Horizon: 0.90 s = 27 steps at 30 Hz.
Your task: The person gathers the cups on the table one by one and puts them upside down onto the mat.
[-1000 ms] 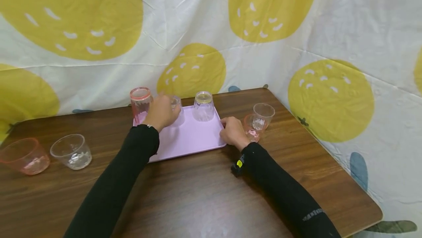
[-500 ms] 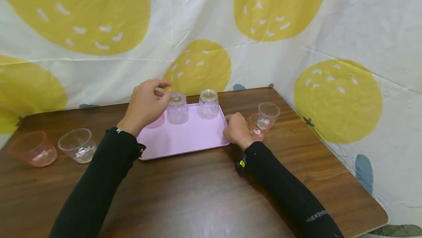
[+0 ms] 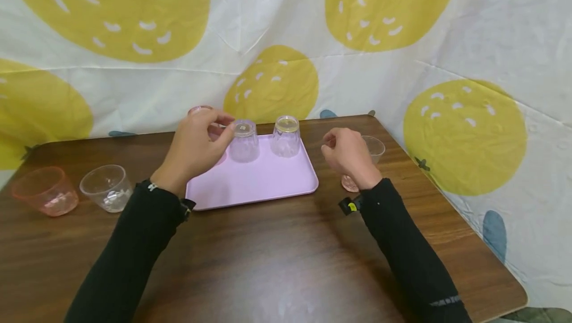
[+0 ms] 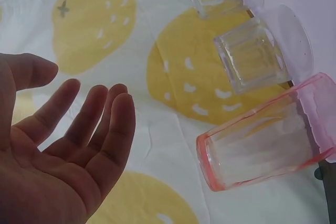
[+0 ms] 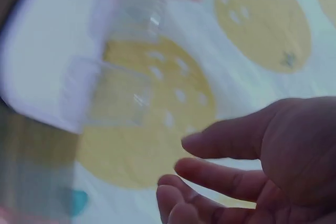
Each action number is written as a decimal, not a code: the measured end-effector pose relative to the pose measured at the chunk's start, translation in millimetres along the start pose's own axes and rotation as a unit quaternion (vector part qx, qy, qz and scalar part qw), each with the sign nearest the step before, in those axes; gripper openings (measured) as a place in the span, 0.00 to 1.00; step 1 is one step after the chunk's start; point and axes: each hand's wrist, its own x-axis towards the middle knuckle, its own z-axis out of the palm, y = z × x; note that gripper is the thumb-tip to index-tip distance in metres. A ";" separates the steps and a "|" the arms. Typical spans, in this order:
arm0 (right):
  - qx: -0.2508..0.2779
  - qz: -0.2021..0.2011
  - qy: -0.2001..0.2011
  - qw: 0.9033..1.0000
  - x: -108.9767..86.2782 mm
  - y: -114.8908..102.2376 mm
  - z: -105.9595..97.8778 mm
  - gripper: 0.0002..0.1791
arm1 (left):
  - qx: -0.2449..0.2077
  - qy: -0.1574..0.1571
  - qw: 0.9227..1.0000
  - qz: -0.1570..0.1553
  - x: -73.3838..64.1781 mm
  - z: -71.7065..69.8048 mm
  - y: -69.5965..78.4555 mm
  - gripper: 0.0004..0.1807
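A pale pink tray (image 3: 250, 184) lies on the wooden table with three upside-down glasses along its far side. Two are clear, a middle glass (image 3: 244, 146) and a right-hand glass (image 3: 286, 140). The pink-tinted glass (image 4: 257, 135) at the tray's left shows in the left wrist view; from the head it is mostly hidden behind my left hand (image 3: 192, 141). That hand is raised with relaxed fingers and holds nothing. My right hand (image 3: 350, 154) hovers to the right of the tray, fingers loosely bent and holding nothing. It partly covers a clear cup (image 3: 376, 146) and a pink cup (image 3: 349, 185).
At the left of the table (image 3: 250, 253) stand a pink cup (image 3: 46, 193) and a clear cup (image 3: 107, 190), both upright. A white cloth (image 3: 380, 84) with yellow fruit prints hangs behind the table and along its right side.
My left hand has moved left off the glasses and opened, leaving the middle glass standing on the tray. My right hand has let go of the tray's right edge, moving up and right.
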 end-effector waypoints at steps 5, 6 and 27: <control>-0.005 0.040 -0.038 0.998 -7.1 12.3 -38.6 0.24 | -0.012 0.007 1.000 0.015 -3.9 0.4 0.3 0.10; -0.008 0.045 -0.050 0.998 -8.5 15.2 -45.3 0.26 | -0.015 0.007 1.000 0.013 -4.7 0.6 0.3 0.10; -0.084 0.035 -0.200 0.976 -13.1 44.4 -66.7 0.40 | -0.047 -0.034 0.997 -0.041 -13.7 0.2 5.6 0.14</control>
